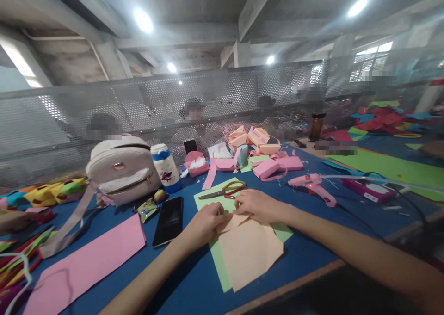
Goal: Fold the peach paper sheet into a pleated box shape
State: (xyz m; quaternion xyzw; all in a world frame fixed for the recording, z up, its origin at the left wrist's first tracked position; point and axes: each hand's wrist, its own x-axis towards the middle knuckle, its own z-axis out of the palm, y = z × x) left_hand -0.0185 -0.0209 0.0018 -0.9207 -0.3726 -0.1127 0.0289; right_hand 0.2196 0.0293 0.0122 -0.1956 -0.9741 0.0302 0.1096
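A peach-coloured sheet of paper [251, 252] with cut corners lies on a light green sheet [221, 271]. At its far edge my left hand [204, 222] pinches the paper, fingers bent and pressed together. My right hand [255, 206] grips the same edge just to the right, its fingers curled down on a creased part. The exact fold is partly hidden by the fingers. Just beyond both hands, scissors [222, 192] with yellow and red handles rest on the green sheet, blades pointing left.
A black phone [168, 222], a snack packet [147, 210] and pink paper [90, 264] lie to the left. Behind them stand a bottle [165, 167] and backpack [121, 169]. A pink glue gun [314, 188] with a cord lies right; folded pink pieces [277, 167] lie ahead.
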